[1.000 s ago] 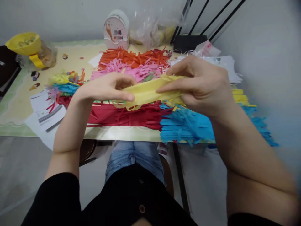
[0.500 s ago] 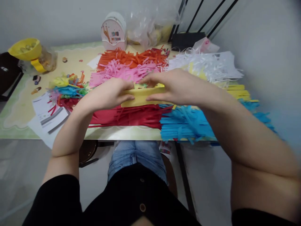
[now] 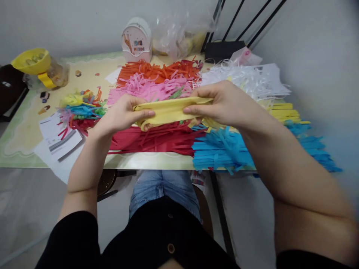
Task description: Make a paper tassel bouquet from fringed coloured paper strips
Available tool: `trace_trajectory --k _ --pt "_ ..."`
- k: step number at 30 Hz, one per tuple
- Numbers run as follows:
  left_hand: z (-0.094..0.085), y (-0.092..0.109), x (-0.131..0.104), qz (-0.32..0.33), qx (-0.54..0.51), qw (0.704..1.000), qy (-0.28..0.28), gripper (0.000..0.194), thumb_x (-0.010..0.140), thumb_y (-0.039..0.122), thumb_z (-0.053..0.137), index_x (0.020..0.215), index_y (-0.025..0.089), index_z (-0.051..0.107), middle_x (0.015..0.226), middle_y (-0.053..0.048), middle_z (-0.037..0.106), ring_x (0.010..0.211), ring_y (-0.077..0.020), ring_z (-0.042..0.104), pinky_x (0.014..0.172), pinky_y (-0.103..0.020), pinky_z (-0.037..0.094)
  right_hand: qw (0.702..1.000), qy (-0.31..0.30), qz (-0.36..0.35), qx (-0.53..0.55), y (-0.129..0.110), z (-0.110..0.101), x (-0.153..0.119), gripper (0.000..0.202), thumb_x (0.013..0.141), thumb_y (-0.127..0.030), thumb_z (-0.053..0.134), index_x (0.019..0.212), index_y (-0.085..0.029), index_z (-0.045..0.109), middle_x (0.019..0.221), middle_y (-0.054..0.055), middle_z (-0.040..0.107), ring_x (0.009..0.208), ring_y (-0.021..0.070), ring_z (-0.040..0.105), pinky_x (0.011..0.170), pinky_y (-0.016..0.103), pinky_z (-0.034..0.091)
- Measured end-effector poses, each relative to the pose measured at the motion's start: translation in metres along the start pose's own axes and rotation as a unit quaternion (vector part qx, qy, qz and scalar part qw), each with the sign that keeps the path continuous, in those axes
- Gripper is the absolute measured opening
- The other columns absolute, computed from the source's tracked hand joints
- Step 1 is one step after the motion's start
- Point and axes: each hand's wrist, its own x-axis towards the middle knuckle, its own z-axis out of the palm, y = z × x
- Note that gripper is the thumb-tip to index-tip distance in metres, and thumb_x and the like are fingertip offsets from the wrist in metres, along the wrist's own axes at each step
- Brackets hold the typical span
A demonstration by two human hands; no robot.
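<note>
A folded strip of yellow tissue paper is stretched between my two hands, just above the table. My left hand pinches its left end, thumb on top. At the other end, my right hand grips it between thumb and fingers, and some yellow fringe hangs below that hand. Underneath and nearer to me lies red fringed paper. Pink fringed paper spreads behind the strip, with orange fringed paper beyond it. Blue fringed paper lies below my right wrist.
White fringe and yellow strips lie on the right. Small multicoloured tassels and printed papers are at the left. At the back stand a yellow funnel, a pink-and-white box and a plastic bag.
The yellow paper has been lifted a little and tilted, so more of its face shows. My hands have moved apart slightly, both now pinching its ends.
</note>
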Motion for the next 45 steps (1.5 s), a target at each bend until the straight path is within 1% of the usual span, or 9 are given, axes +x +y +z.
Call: trace_trajectory --k 5,10,15,19,24,30,38,41,45 --pt "0.013 -0.009 -0.007 -0.008 -0.05 0.997 0.063 0.036 0.09 0.049 0.074 0.082 0.013 0.075 0.066 -0.003 0.073 0.058 -0.0151 0.07 0.057 -0.023 0.056 0.991 0.06 0.022 0.114 0.006 0.015 -0.012 0.025 0.078 -0.042 0.087 0.09 -0.021 0.079 0.072 0.0 0.07 0.058 0.0129 0.061 0.054 0.027 0.052" --pt "0.031 -0.018 -0.009 0.038 -0.167 0.976 0.134 0.037 0.082 0.045 0.081 0.11 0.02 0.081 0.074 -0.001 0.076 0.058 -0.0149 0.071 0.056 -0.025 0.059 0.971 0.136 -0.005 0.197 0.02 0.031 -0.02 0.023 0.076 -0.039 0.088 0.093 -0.025 0.083 0.091 0.001 0.077 0.071 0.0132 0.068 0.058 0.024 0.057" --pt "0.037 -0.025 -0.012 0.093 -0.229 0.958 0.147 0.01 0.076 0.026 0.08 0.083 0.021 0.085 0.066 -0.004 0.073 0.055 -0.0152 0.068 0.052 -0.025 0.056 0.958 0.162 -0.043 0.235 0.027 0.041 -0.023 0.009 0.079 -0.034 0.083 0.079 -0.026 0.079 0.077 0.0 0.072 0.06 0.013 0.065 0.054 0.026 0.054" --pt "0.038 -0.023 -0.016 0.102 -0.215 0.958 0.162 0.011 0.074 0.016 0.074 0.078 0.019 0.084 0.068 -0.005 0.074 0.055 -0.0129 0.066 0.053 -0.024 0.055 0.952 0.152 -0.027 0.264 0.024 0.04 -0.025 0.002 0.074 -0.023 0.078 0.073 -0.025 0.077 0.064 -0.001 0.066 0.048 0.0127 0.059 0.044 0.026 0.046" --pt "0.048 -0.021 -0.016 0.11 -0.211 0.945 0.226 0.009 0.077 0.018 0.07 0.077 0.019 0.079 0.067 -0.002 0.071 0.047 -0.0087 0.057 0.047 -0.022 0.05 0.952 0.162 -0.082 0.244 0.019 0.041 -0.027 0.017 0.069 -0.011 0.071 0.073 -0.026 0.077 0.066 -0.003 0.069 0.048 0.0121 0.056 0.044 0.027 0.041" --pt "0.054 -0.026 -0.019 0.107 -0.192 0.945 0.241 0.011 0.085 0.028 0.07 0.079 0.02 0.075 0.064 0.0 0.066 0.048 -0.0094 0.053 0.049 -0.023 0.046 0.965 0.171 -0.118 0.162 0.021 0.04 -0.031 0.01 0.078 -0.02 0.069 0.074 -0.026 0.074 0.069 0.0 0.068 0.054 0.0153 0.056 0.049 0.031 0.041" --pt "0.04 -0.015 -0.023 0.207 -0.05 0.959 0.185 0.053 0.09 0.07 0.07 0.073 0.02 0.076 0.068 -0.008 0.069 0.065 -0.0191 0.061 0.065 -0.035 0.048 0.977 0.118 -0.146 0.103 0.02 0.022 -0.028 0.044 0.093 -0.061 0.064 0.069 -0.025 0.07 0.07 0.004 0.067 0.064 0.0187 0.06 0.061 0.035 0.046" --pt "0.044 -0.011 -0.019 0.206 -0.016 0.956 0.208 0.055 0.089 0.066 0.075 0.06 0.021 0.063 0.061 -0.004 0.06 0.059 -0.0153 0.051 0.061 -0.033 0.042 0.977 0.141 -0.147 0.057 0.011 0.024 -0.029 0.041 0.088 -0.056 0.076 0.067 -0.023 0.065 0.067 0.001 0.064 0.059 0.0146 0.054 0.058 0.031 0.04" --pt "0.046 -0.013 -0.015 0.179 0.027 0.95 0.254 0.052 0.087 0.06 0.081 0.064 0.023 0.052 0.06 0.002 0.049 0.058 -0.0136 0.044 0.06 -0.03 0.039 0.973 0.178 -0.144 -0.029 0.004 0.026 -0.034 0.027 0.089 -0.043 0.076 0.074 -0.025 0.063 0.077 0.002 0.068 0.074 0.0187 0.064 0.072 0.034 0.053"
